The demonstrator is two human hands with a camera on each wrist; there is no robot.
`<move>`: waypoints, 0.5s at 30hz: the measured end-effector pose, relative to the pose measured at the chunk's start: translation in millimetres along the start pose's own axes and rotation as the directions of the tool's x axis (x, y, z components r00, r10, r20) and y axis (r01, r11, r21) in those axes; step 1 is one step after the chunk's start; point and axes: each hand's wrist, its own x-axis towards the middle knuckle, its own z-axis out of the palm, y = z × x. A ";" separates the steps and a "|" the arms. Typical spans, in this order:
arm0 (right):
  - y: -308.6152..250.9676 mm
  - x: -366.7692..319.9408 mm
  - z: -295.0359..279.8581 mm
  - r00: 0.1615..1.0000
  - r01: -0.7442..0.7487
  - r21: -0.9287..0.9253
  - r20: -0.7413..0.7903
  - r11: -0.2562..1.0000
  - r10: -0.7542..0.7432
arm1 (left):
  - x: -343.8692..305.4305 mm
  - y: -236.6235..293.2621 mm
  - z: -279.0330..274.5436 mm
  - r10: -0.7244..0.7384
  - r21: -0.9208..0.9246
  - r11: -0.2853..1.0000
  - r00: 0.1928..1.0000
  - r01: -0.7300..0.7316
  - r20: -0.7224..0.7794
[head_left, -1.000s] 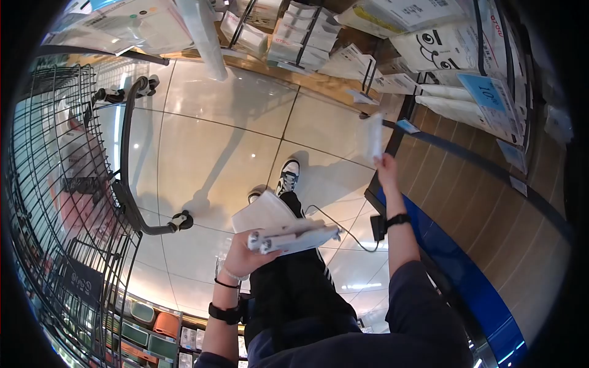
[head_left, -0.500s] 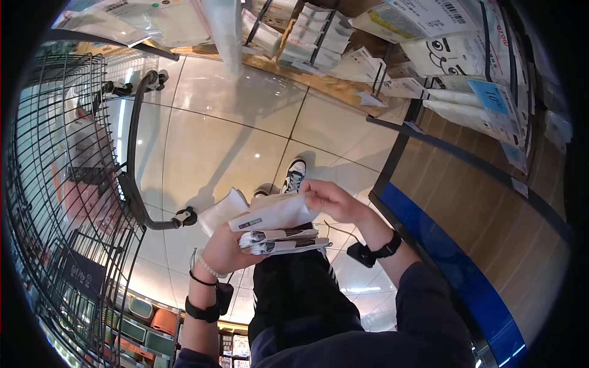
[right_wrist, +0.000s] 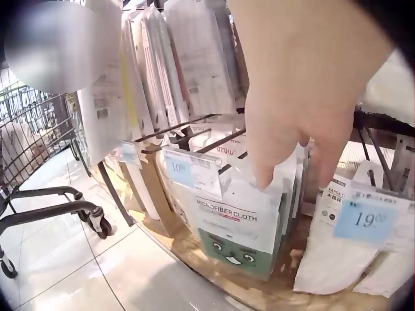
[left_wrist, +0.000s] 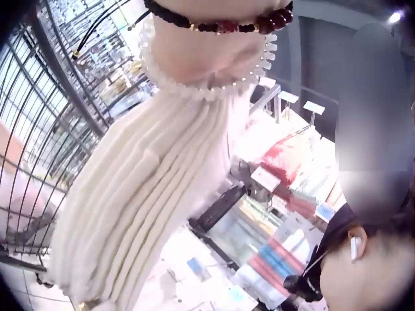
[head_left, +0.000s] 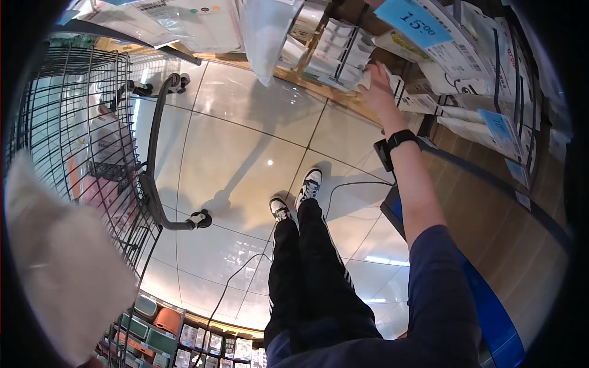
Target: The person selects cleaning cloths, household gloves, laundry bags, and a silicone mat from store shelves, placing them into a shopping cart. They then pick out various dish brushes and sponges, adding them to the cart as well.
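1. Separation is the change we notice: half a second ago both our hands worked at white packs low in front of us, and now they are well apart.

2. Our right hand (head_left: 378, 95) has gone out to the hanging packs on the rack. From the wrist, its fingers point down and stand apart, pinching nothing that we can make out. They are beside a white-and-green printed microfiber cloth pack (right_wrist: 237, 223); whether they touch it, we cannot tell. A blue price tag reading 19 (right_wrist: 366, 221) hangs nearby.

3. Our left hand (left_wrist: 211, 65) has swung out to our left, bearing a thick stack of soft white folded pieces (left_wrist: 146, 191). The stack covers its fingers, so we cannot tell how they lie or grip. In the head view the stack overlaps the black wire shopping cart (head_left: 161, 113); contact between them is unclear.

4. We judge that this splits the work: one side carries the white stack clear of the rack, leaving the other free among the hanging goods.
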 end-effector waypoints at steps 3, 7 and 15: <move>-4.0 23.6 4.1 0.982 0.008 -0.086 0.187 0.996 0.008 | 17.5 -32.5 -9.3 -0.097 0.136 0.982 0.972 0.127 -0.213; -13.2 31.8 9.9 0.987 0.009 -0.154 0.162 0.988 0.016 | 21.7 -79.7 -6.6 -0.235 0.173 0.942 0.932 0.288 -0.275; 8.9 37.2 35.3 0.960 0.275 -0.177 0.098 0.945 -0.261 | 4.1 -151.9 9.6 -0.338 0.463 0.850 0.934 0.251 0.114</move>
